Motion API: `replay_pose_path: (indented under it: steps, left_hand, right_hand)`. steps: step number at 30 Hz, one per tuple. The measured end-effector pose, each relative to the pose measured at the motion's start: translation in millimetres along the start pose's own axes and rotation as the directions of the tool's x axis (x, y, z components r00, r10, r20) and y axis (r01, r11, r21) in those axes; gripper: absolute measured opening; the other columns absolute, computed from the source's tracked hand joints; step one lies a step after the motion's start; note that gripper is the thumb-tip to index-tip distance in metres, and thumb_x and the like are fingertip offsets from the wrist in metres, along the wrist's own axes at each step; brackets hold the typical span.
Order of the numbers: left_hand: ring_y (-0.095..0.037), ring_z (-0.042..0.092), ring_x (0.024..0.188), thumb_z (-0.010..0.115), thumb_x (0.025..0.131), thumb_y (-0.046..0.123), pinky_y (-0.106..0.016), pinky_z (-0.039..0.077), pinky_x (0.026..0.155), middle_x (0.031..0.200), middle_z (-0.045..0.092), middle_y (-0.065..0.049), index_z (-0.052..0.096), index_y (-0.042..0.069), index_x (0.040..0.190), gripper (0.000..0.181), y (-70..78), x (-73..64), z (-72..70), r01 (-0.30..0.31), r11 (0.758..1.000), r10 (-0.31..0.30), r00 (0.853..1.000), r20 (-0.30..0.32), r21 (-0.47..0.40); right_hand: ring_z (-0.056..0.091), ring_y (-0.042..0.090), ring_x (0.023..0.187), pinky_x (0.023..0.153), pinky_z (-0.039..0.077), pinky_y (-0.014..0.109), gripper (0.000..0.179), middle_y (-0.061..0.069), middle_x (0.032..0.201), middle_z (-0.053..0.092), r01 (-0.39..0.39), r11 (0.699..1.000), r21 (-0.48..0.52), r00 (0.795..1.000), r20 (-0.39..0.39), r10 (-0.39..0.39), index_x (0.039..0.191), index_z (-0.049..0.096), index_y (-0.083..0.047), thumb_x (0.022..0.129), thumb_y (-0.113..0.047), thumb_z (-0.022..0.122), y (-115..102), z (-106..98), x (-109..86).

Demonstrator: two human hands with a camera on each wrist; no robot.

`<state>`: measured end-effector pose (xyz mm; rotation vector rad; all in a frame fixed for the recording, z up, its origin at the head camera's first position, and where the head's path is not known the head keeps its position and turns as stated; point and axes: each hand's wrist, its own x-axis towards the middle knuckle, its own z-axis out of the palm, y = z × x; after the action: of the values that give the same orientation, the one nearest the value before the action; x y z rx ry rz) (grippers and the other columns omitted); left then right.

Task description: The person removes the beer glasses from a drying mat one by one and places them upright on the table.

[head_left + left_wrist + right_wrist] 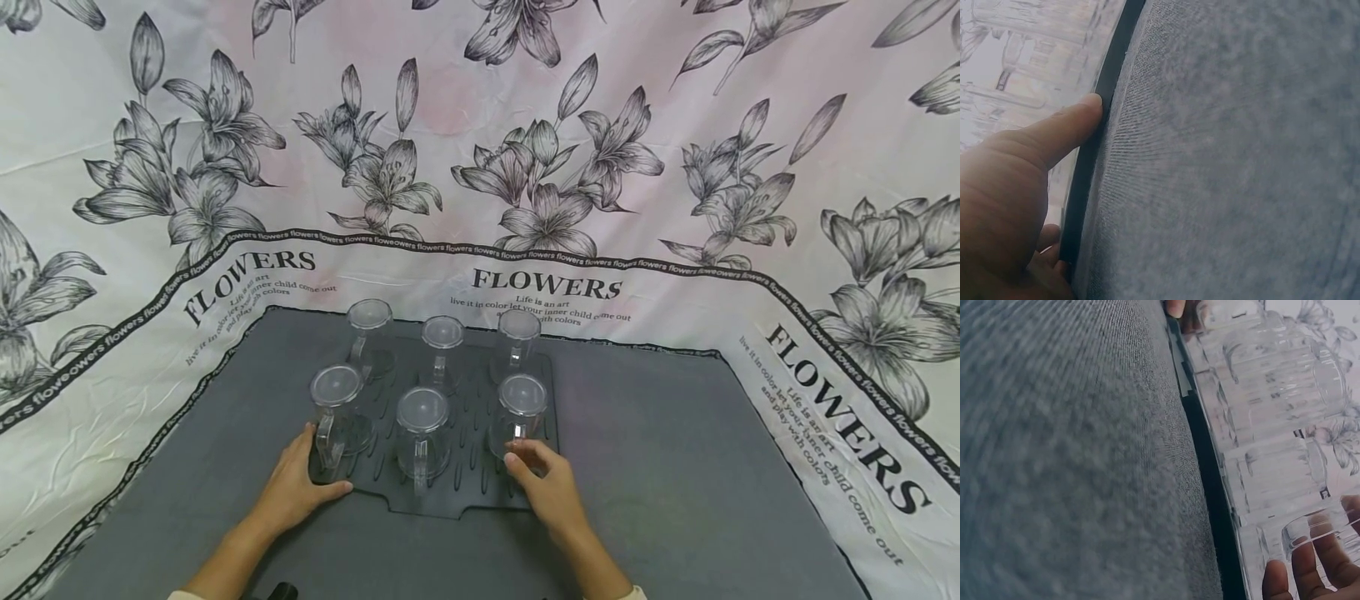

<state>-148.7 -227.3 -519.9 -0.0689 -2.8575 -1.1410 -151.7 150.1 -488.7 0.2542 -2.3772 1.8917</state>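
Several clear glass mugs stand upside down in two rows on a dark ridged drying mat (472, 492). My right hand (553, 492) pinches the handle of the front right mug (522, 396), which rests on the mat. In the right wrist view, fingers (1329, 559) show around that clear handle. At the mat's front left corner, my left hand (292, 483) spreads its thumb along the front edge and its fingers up the left side, beside the front left mug (337, 387). The left wrist view has the thumb (1063, 131) straight, its tip at the dark edge.
Between them stands the front middle mug (423, 411). Behind are the back left (370, 315), back middle (443, 332) and back right mugs (519, 325). Grey cloth (645, 467) covers the table; a flower-printed curtain (555, 283) rises behind. A small black object (283, 591) lies at the bottom.
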Motion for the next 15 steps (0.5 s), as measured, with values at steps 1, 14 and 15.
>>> replay_pose_path:
  steps: [1, 14, 15]
  left_hand:
    - [-0.055, 0.018, 0.133, 0.086, 0.070, 0.041, -0.067, 0.020, 0.102, 0.146, 0.019, -0.040, 0.011, -0.016, 0.147, 0.122, -0.1, -0.1, 0.0, 0.000, 1.000, 0.000, 1.000, -0.001, 0.001]
    - [-0.055, 0.017, 0.134, 0.084, 0.071, 0.044, -0.067, 0.020, 0.102, 0.148, 0.017, -0.038, 0.009, -0.014, 0.148, 0.122, -0.5, -0.5, 0.1, 0.017, 1.000, -0.017, 1.000, 0.014, 0.002]
    - [-0.055, 0.016, 0.134, 0.084, 0.071, 0.044, -0.067, 0.020, 0.102, 0.148, 0.017, -0.038, 0.009, -0.014, 0.148, 0.122, -0.6, -0.9, 0.1, 0.015, 1.000, -0.015, 1.000, 0.016, 0.001]
  right_hand:
    - [0.060, 0.024, 0.096, 0.081, 0.051, 0.032, 0.026, 0.010, 0.110, 0.067, 0.010, 1.000, 0.009, 1.000, 0.006, -0.010, 0.110, 0.068, -0.003, 0.091, -0.021, 0.069, 0.7, 0.2, 0.3]
    - [0.066, 0.027, 0.083, 0.073, 0.056, 0.034, 0.017, 0.024, 0.088, 0.065, 0.114, 0.965, 0.236, 0.993, -0.009, -0.115, 0.096, 0.062, 0.009, 0.097, -0.008, 0.059, 5.0, 3.3, 0.1]
    - [0.066, 0.026, 0.081, 0.072, 0.056, 0.034, 0.017, 0.025, 0.086, 0.064, 0.130, 0.960, 0.249, 0.991, -0.015, -0.130, 0.096, 0.062, 0.011, 0.096, -0.006, 0.058, 4.9, 3.1, 0.1]
